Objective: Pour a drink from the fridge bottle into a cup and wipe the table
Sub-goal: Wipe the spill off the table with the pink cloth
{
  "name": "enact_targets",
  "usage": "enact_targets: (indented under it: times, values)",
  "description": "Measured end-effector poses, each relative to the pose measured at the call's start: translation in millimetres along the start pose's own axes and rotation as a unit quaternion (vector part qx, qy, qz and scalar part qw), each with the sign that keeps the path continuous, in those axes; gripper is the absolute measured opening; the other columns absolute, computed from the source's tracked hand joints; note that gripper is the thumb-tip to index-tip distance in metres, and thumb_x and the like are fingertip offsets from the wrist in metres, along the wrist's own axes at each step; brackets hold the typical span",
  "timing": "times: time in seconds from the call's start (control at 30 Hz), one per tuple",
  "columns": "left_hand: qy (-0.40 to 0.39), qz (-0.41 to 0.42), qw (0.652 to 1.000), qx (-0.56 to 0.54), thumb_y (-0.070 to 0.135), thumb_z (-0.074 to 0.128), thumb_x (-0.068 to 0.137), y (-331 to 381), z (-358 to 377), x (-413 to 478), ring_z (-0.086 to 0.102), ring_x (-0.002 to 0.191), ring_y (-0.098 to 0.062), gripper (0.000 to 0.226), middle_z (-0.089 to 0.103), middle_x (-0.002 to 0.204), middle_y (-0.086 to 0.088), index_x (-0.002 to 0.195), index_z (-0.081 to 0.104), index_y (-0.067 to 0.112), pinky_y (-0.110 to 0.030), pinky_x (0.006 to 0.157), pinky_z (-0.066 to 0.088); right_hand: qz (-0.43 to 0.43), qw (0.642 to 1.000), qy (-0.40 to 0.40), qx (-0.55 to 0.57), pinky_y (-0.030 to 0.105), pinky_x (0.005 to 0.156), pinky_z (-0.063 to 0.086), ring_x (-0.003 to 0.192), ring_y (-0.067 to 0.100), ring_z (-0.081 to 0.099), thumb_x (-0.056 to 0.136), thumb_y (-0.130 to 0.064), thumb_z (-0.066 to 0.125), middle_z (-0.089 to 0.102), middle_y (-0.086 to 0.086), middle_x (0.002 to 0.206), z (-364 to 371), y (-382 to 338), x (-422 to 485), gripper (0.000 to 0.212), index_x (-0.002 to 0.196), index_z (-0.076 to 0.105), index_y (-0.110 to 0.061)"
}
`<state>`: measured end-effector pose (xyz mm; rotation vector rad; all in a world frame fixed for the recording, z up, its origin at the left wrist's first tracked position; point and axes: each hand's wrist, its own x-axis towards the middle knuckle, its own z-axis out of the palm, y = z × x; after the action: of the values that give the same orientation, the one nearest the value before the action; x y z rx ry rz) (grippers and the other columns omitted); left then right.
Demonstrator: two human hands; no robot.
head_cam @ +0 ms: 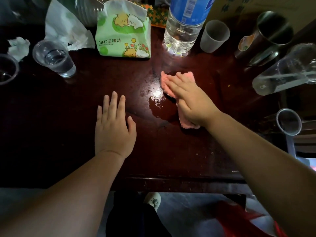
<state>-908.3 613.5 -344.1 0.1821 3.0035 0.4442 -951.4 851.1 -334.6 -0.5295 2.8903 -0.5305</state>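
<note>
My right hand [189,101] lies flat on a pink cloth [187,123], pressing it onto the dark wooden table [68,117]. A puddle of water [160,108] spreads just left of the cloth. My left hand [113,127] rests flat on the table with fingers apart, holding nothing. A large clear water bottle with a blue label [183,26] stands at the back. A clear plastic cup partly filled with water [54,59] stands at the back left.
A green tissue pack [123,35] sits at the back centre with crumpled tissues [68,29] beside it. A frosted cup [213,36], metal tumblers [266,33], a tilted clear bottle [287,71] and another cup [289,121] crowd the right side. One more cup [6,69] is at the far left.
</note>
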Motion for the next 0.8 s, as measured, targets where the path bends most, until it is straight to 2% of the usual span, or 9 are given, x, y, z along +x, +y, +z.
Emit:
enact_targets:
  times: [0.1, 0.2, 0.27, 0.33, 0.43, 0.5, 0.6, 0.73, 0.8]
  values:
    - [-0.003, -0.002, 1.0, 0.005, 0.031, 0.025, 0.094, 0, 0, 0, -0.003, 0.147, -0.019, 0.059, 0.006, 0.16, -0.005, 0.151, 0.014, 0.015, -0.037, 0.119, 0.0, -0.065, 0.996, -0.055, -0.018, 0.033, 0.119, 0.004, 0.144, 0.03, 0.018, 0.083, -0.02, 0.03, 0.032, 0.011, 0.152, -3, 1, 6, 0.062, 0.144, 0.035, -0.007]
    - [-0.001, -0.002, 1.0, 0.005, 0.03, 0.026, 0.094, 0, 0, 0, -0.001, 0.147, -0.019, 0.059, 0.007, 0.159, -0.005, 0.15, 0.016, 0.014, -0.037, 0.119, 0.001, -0.077, 0.995, -0.039, -0.055, 0.038, 0.119, 0.009, 0.143, 0.032, 0.02, 0.093, -0.025, 0.03, 0.032, 0.015, 0.151, -3, 0, 6, 0.054, 0.144, 0.036, -0.006]
    - [0.003, -0.001, 1.0, 0.0, 0.029, 0.029, 0.094, 0, 0, 0, 0.002, 0.147, -0.021, 0.058, 0.011, 0.159, -0.007, 0.15, 0.019, 0.013, -0.038, 0.119, 0.003, -0.016, 0.998, 0.024, -0.061, 0.042, 0.118, 0.015, 0.143, 0.033, 0.022, 0.096, -0.029, 0.033, 0.031, 0.016, 0.151, 1, -8, -1, 0.052, 0.143, 0.038, -0.006]
    - [0.008, 0.001, 1.0, -0.005, 0.027, 0.033, 0.095, 0, 1, 0, 0.004, 0.147, -0.022, 0.057, 0.013, 0.158, -0.008, 0.149, 0.022, 0.012, -0.038, 0.119, 0.003, 0.115, 0.987, 0.108, 0.019, 0.036, 0.118, 0.015, 0.143, 0.029, 0.021, 0.098, -0.029, 0.037, 0.029, 0.013, 0.153, 9, -25, -14, 0.05, 0.143, 0.037, -0.007]
    - [0.012, 0.0, 1.0, -0.002, 0.028, 0.029, 0.095, -2, 3, 1, 0.004, 0.147, -0.022, 0.057, 0.013, 0.159, -0.007, 0.149, 0.022, 0.013, -0.037, 0.119, 0.002, 0.219, 0.964, 0.133, 0.075, 0.033, 0.117, 0.009, 0.145, 0.029, 0.015, 0.099, -0.025, 0.032, 0.021, 0.011, 0.156, 24, -46, -25, 0.05, 0.147, 0.029, -0.013]
    - [0.013, 0.002, 1.0, 0.0, 0.032, 0.023, 0.092, -2, 4, 1, 0.004, 0.147, -0.022, 0.06, 0.014, 0.158, -0.007, 0.149, 0.022, 0.014, -0.036, 0.119, 0.002, 0.212, 0.966, 0.136, 0.05, 0.031, 0.115, 0.006, 0.145, 0.031, 0.015, 0.099, -0.019, 0.034, 0.02, 0.01, 0.157, 29, -45, -20, 0.049, 0.147, 0.03, -0.016]
    - [0.016, 0.004, 1.0, 0.0, 0.033, 0.021, 0.091, -2, 4, 1, 0.006, 0.147, -0.023, 0.061, 0.016, 0.158, -0.008, 0.149, 0.023, 0.013, -0.037, 0.119, 0.003, 0.191, 0.971, 0.116, 0.079, 0.015, 0.109, -0.002, 0.145, 0.023, 0.015, 0.092, -0.005, 0.038, 0.02, 0.001, 0.157, 23, -33, -4, 0.056, 0.145, 0.035, -0.024]
    - [0.01, 0.001, 1.0, 0.002, 0.028, 0.03, 0.094, -2, 3, 1, 0.005, 0.147, -0.023, 0.058, 0.014, 0.158, -0.008, 0.149, 0.022, 0.013, -0.038, 0.119, 0.003, 0.081, 0.99, 0.064, 0.095, 0.034, 0.118, 0.012, 0.144, 0.023, 0.019, 0.077, 0.001, 0.034, 0.027, 0.002, 0.155, 13, -21, 8, 0.068, 0.14, 0.043, -0.021]
    - [0.005, 0.0, 1.0, 0.004, 0.029, 0.03, 0.094, -2, 2, 1, 0.002, 0.147, -0.022, 0.059, 0.011, 0.159, -0.007, 0.15, 0.019, 0.014, -0.038, 0.119, 0.002, 0.022, 0.994, 0.043, 0.103, 0.028, 0.117, 0.012, 0.142, 0.023, 0.022, 0.069, 0.004, 0.034, 0.034, 0.005, 0.151, 8, -18, 14, 0.07, 0.135, 0.05, -0.015]
